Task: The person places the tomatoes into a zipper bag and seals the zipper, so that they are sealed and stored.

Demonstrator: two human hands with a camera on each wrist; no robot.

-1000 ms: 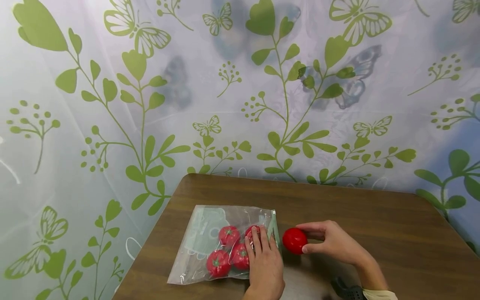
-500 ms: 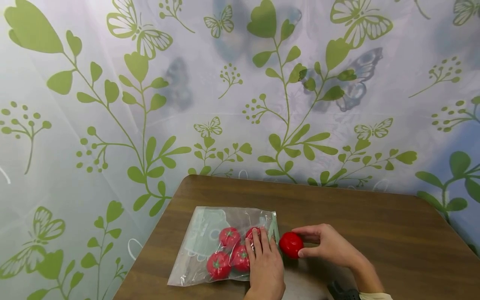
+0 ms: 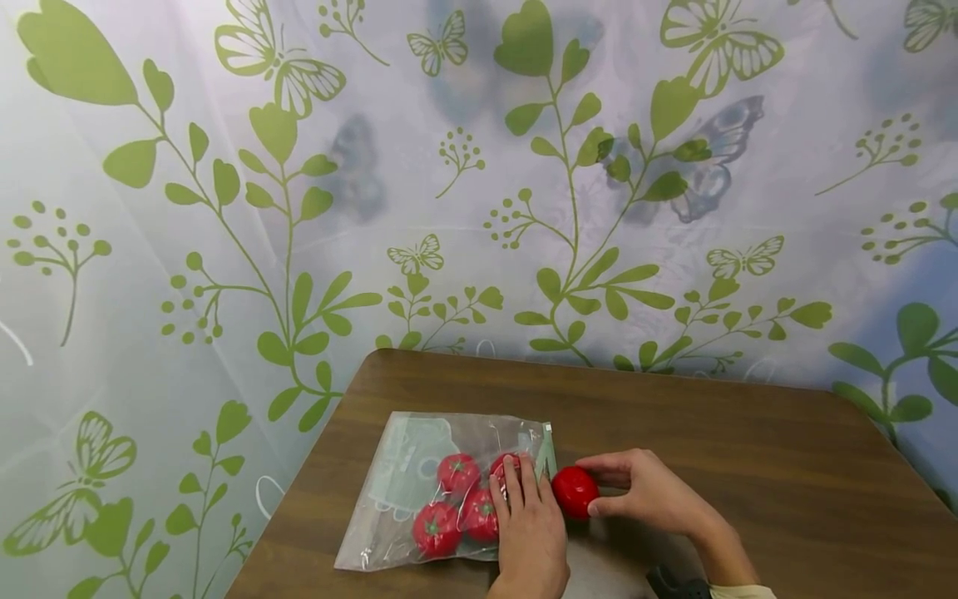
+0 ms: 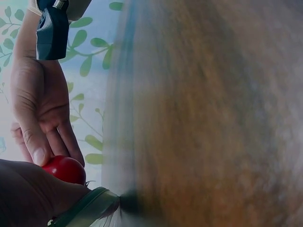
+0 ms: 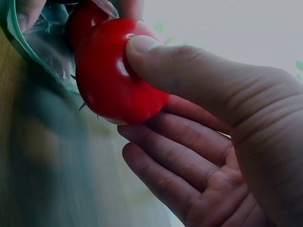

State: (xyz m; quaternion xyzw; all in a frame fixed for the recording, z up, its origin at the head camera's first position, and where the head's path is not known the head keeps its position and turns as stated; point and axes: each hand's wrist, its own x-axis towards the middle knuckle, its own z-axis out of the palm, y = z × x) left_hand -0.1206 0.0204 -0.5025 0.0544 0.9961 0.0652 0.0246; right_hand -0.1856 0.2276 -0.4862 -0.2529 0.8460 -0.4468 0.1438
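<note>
A clear zip bag with a green zipper edge lies flat on the table, several red tomatoes inside. My left hand rests on its right end with straight fingers, partly covering two tomatoes; its thumb is hidden in the head view. Between thumb and fingers, my right hand holds another red tomato right at the bag's mouth. In the right wrist view, the held tomato overlaps a second tomato within the parted green rim.
The brown wooden table extends behind and to the right of the bag. A curtain printed with green leaves and butterflies hangs behind it. A dark wrist strap shows below the right forearm.
My right hand has carried its tomato left, from a small gap away to the bag's green-edged mouth. The left hand and the bag have stayed in place.
</note>
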